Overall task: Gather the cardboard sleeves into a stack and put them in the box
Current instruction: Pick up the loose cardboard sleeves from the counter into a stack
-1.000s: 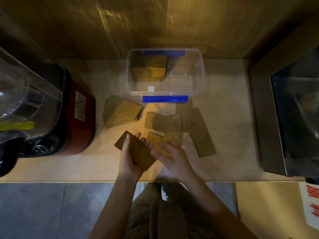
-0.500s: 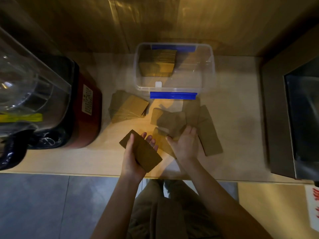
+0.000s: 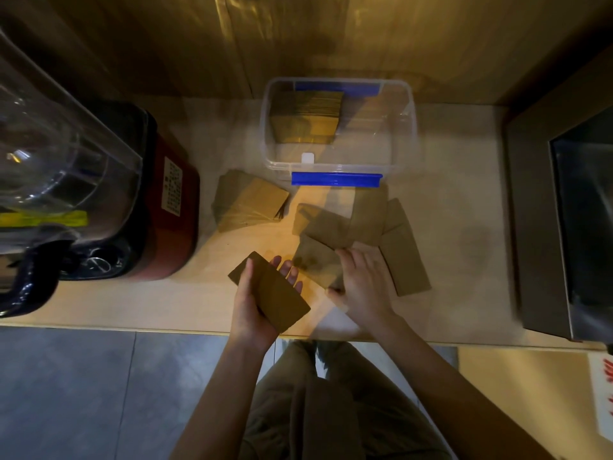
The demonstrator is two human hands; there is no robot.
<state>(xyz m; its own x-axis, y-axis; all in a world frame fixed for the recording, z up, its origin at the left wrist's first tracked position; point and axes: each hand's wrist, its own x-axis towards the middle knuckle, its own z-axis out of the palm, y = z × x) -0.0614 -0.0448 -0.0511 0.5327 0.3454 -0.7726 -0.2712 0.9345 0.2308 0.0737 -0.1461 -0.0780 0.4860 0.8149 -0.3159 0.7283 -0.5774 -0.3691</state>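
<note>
My left hand (image 3: 253, 305) holds a small stack of brown cardboard sleeves (image 3: 272, 288) above the counter's front edge. My right hand (image 3: 360, 280) grips the near end of a loose sleeve (image 3: 315, 260) lying flat on the counter. Several more loose sleeves (image 3: 368, 220) lie scattered behind and to the right of it. A neat pile of sleeves (image 3: 250, 205) rests further left. The clear plastic box (image 3: 403, 137) with blue clips stands at the back, and a stack of sleeves (image 3: 306, 116) sits in its left half.
A blender with a clear jar and a red base (image 3: 166, 197) stands at the left. A dark metal appliance (image 3: 564, 210) fills the right side. A wooden wall (image 3: 331, 34) rises behind the box. The counter edge (image 3: 132, 328) runs just below my hands.
My right hand moved from the sleeve held in my left hand out to the scattered sleeves and closed on one. The left hand kept its stack in place.
</note>
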